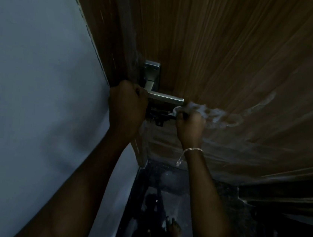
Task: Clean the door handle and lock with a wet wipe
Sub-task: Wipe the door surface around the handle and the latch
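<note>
Shiny silver metal makes up the long door handle (164,98), which sits on its plate near the middle of the view, sticking out toward 3 o'clock. Just below it, at about 6 o'clock, is the small dark lock (158,116). It is too dim to see its parts well.

The white crumpled wet wipe (192,107) is bunched just past the tip of the handle, at its 4 o'clock. The right hand (189,127) is closed tight around the wipe and presses it by the end of the lock, likely to rub the dirt off there. A thin silver bracelet (192,150) hangs on that wrist.

The left hand (126,106) is curled in a fist at the 9 o'clock end of the handle, by the door edge. I think it holds the brown wooden door (236,59) steady so it does not swing while the other hand scrubs.

A pale grey wall (29,84) fills the far side at 9 o'clock.
</note>
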`<state>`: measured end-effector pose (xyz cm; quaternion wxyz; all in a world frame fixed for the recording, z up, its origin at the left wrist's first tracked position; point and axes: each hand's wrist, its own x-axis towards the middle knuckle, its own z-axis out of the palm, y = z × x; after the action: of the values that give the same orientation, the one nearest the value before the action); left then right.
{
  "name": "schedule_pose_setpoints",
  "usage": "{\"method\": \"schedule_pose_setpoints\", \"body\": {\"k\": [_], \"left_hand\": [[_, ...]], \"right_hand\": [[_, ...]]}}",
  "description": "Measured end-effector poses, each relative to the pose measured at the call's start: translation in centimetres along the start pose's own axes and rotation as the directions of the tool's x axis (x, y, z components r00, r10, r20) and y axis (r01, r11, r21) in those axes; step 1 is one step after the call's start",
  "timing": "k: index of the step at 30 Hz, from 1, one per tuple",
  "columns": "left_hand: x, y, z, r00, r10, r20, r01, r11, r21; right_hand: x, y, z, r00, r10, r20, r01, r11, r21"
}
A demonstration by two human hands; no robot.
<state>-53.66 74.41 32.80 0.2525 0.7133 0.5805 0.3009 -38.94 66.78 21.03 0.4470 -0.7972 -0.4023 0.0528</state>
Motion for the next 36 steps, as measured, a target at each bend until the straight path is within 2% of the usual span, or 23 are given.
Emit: {"method": "schedule_pose_setpoints", "body": {"k": [2, 3, 4, 6, 8, 9, 10, 12, 14, 16, 19, 22, 24, 26, 29, 30, 33, 36], "left_hand": [[-0.1, 0.1, 0.0, 1.0, 0.002, 0.012, -0.002, 1.0, -0.004], [-0.1, 0.1, -0.1, 1.0, 0.006, 0.013, -0.006, 1.0, -0.007], [-0.2, 0.1, -0.1, 1.0, 0.01, 0.013, -0.01, 1.0, -0.013], [-0.2, 0.0, -0.1, 1.0, 0.017, 0.011, -0.017, 0.999, -0.036], [-0.3, 0.0, -0.1, 1.0, 0.016, 0.01, -0.016, 0.999, -0.041], [-0.3, 0.1, -0.1, 1.0, 0.014, 0.009, -0.014, 0.999, -0.039], [-0.3, 0.1, -0.2, 1.0, 0.014, 0.008, -0.014, 0.999, -0.04], [-0.3, 0.1, -0.2, 1.0, 0.016, 0.011, -0.016, 0.999, -0.04], [-0.3, 0.2, -0.2, 0.999, 0.029, 0.017, -0.028, 0.999, -0.036], [-0.3, 0.1, -0.3, 0.999, 0.04, 0.022, -0.039, 0.998, -0.041], [-0.4, 0.2, -0.4, 0.998, 0.055, 0.023, -0.054, 0.998, -0.028], [-0.4, 0.2, -0.4, 0.998, 0.057, 0.022, -0.057, 0.998, -0.023], [-0.4, 0.2, -0.4, 0.998, 0.063, 0.02, -0.063, 0.998, -0.012], [-0.4, 0.2, -0.4, 0.997, 0.075, 0.018, -0.074, 0.997, -0.015], [-0.5, 0.3, -0.6, 0.995, 0.097, 0.026, -0.097, 0.995, -0.005], [-0.6, 0.3, -0.7, 0.995, 0.095, 0.029, -0.094, 0.995, -0.008], [-0.5, 0.4, -0.7, 0.997, 0.065, 0.033, -0.064, 0.998, -0.013], [-0.5, 0.4, -0.5, 0.998, 0.053, 0.026, -0.053, 0.999, 0.0]], "right_hand": [[0.2, 0.4, -1.3, 0.976, 0.057, -0.208, -0.046, 0.997, 0.057], [0.2, 0.1, -1.6, 0.949, 0.039, -0.312, -0.014, 0.997, 0.082], [0.1, -0.2, -1.5, 0.935, -0.002, -0.354, 0.037, 0.995, 0.093], [0.1, -0.8, -0.9, 0.962, -0.083, -0.26, 0.109, 0.99, 0.087], [0.0, -0.3, -0.8, 0.994, -0.063, -0.085, 0.068, 0.996, 0.061], [0.1, 0.2, -1.0, 0.998, -0.028, -0.047, 0.03, 0.999, 0.039], [0.2, 0.7, -1.4, 0.998, 0.017, -0.058, -0.015, 1.0, 0.024], [0.5, 1.0, -2.1, 0.973, 0.103, -0.205, -0.095, 0.994, 0.05], [0.5, 0.2, -1.9, 0.941, 0.053, -0.335, -0.026, 0.996, 0.085], [0.0, -0.5, -0.8, 0.954, -0.042, -0.298, 0.057, 0.998, 0.041], [-0.8, 1.2, -1.0, 0.982, -0.048, -0.184, 0.047, 0.999, -0.009], [-0.3, 2.8, -2.8, 0.957, -0.003, -0.289, 0.003, 1.0, 0.0], [0.1, 2.2, -3.2, 0.942, -0.036, -0.335, 0.047, 0.999, 0.025], [0.1, 1.9, -2.8, 0.95, -0.106, -0.295, 0.119, 0.993, 0.024], [-0.5, 3.3, -3.1, 0.977, -0.1, -0.189, 0.101, 0.995, -0.003], [-0.6, 3.9, -3.7, 0.976, -0.075, -0.206, 0.075, 0.997, -0.01], [0.1, 4.4, -5.1, 0.922, -0.019, -0.388, 0.05, 0.996, 0.068], [0.9, 3.5, -4.2, 0.892, -0.129, -0.434, 0.164, 0.985, 0.044]]}}
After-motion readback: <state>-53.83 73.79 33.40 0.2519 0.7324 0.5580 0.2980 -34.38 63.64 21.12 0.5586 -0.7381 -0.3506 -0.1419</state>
